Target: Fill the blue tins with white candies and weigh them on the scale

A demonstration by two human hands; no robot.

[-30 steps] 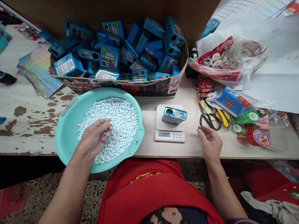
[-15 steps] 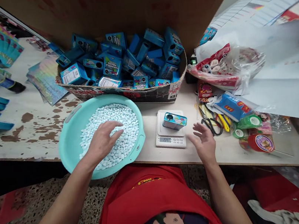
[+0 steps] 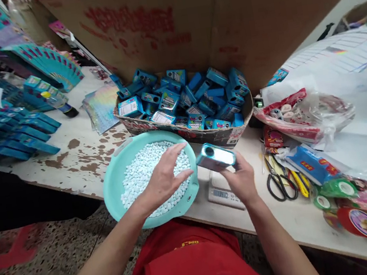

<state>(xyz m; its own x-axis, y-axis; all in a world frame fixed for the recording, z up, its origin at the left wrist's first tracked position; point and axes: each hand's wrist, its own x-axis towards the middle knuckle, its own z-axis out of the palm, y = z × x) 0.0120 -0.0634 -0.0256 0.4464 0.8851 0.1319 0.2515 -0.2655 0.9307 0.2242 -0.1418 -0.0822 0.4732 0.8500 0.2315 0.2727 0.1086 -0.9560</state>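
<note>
My right hand [image 3: 241, 178] grips a small blue candy box [image 3: 216, 156] by its right end, raised over the white digital scale [image 3: 224, 192]. A round dark hole shows in the box's upper face. Fingers apart and holding nothing, my left hand [image 3: 166, 174] hovers over the right part of a turquoise basin [image 3: 117, 207]. Small pale candies [image 3: 141, 180] fill the middle of that basin. The scale's display is lit, but I cannot read its digits surely.
Behind the basin stands a cardboard carton [image 3: 183, 133] heaped with blue candy boxes. To the right lie black-handled scissors [image 3: 282, 187], yellow-handled pliers [image 3: 301, 183] and green tape rolls [image 3: 344, 188]. A yellow-capped bottle [image 3: 59, 104] and stacked blue packs [image 3: 6, 131] occupy the left.
My right hand has taken hold of the candy box and lifted it off the scale. My left hand stays open above the candies. The camera view has shifted.
</note>
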